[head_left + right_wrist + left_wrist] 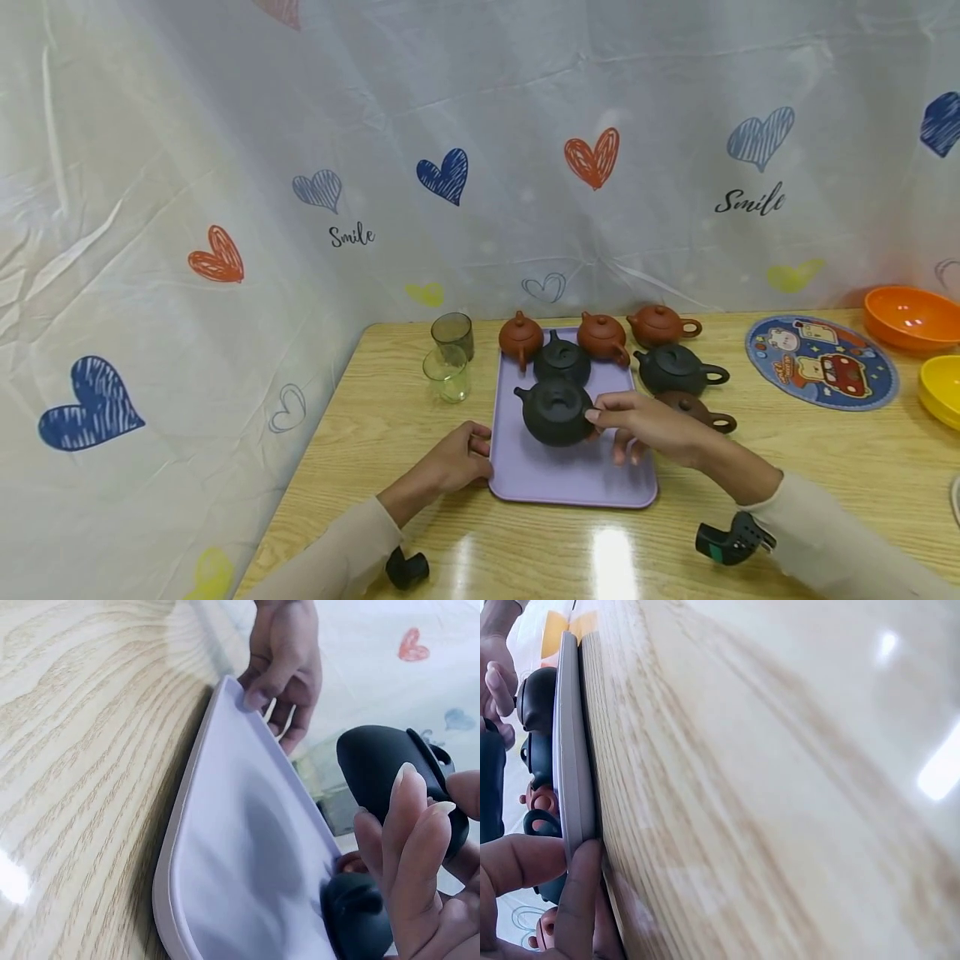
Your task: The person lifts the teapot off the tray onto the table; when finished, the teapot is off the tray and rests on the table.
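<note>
A lavender tray (570, 482) lies on the wooden table (787, 467). My left hand (480, 454) grips the tray's left edge, thumb on the rim (574, 750). My right hand (600, 421) pinches the right side of a black teapot (553, 412) over the middle of the tray. In the right wrist view this black teapot (390, 769) hangs just above the tray (247, 847) and casts a shadow on it. A second black teapot (561, 360) and two brown teapots (521, 337) (602, 336) stand at the tray's far end.
Right of the tray stand a brown teapot (660, 325), a black one (675, 369) and a brown one (701, 410) partly behind my right hand. Two glasses (450, 354) stand to the left. A round picture mat (821, 361), orange bowl (911, 317) and yellow bowl (941, 390) lie far right.
</note>
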Available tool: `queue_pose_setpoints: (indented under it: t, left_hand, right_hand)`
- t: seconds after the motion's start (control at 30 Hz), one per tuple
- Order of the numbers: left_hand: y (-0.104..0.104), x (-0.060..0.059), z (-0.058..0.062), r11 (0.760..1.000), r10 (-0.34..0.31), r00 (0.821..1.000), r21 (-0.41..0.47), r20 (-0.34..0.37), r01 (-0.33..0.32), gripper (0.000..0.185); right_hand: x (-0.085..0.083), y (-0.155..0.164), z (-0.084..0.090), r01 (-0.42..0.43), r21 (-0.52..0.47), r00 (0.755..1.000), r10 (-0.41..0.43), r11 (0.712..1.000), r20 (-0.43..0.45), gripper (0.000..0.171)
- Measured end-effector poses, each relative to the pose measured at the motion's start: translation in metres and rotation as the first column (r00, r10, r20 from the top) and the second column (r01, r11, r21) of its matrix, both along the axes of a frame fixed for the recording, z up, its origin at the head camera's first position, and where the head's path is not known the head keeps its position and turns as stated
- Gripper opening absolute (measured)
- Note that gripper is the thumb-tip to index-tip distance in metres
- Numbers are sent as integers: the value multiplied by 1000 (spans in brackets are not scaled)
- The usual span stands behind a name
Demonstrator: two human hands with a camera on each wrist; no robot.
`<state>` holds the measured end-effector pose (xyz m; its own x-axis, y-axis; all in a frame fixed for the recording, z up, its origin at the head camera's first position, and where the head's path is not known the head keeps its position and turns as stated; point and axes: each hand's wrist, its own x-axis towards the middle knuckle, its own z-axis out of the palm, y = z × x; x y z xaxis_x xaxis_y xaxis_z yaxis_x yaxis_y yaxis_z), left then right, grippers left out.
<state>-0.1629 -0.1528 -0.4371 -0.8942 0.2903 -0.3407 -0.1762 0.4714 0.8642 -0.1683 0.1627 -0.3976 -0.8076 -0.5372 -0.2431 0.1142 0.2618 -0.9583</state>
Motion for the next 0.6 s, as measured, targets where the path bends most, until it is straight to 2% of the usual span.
queue_pose_setpoints:
  t: [0.23,0.37,0.6]
  left_hand:
    - [-1,0,0,1000,-8,1000,-8,4,8,60]
    - [-2,0,0,1000,-19,1000,-16,7,19,60]
    - [-3,0,0,999,-29,1000,-24,-2,29,59]
  right_hand:
    - [6,15,5,-16,18,1000,16,1000,-22,38]
    - [10,26,6,-39,-5,999,39,999,-21,38]
    - [17,50,6,-122,-43,992,121,992,-20,34]
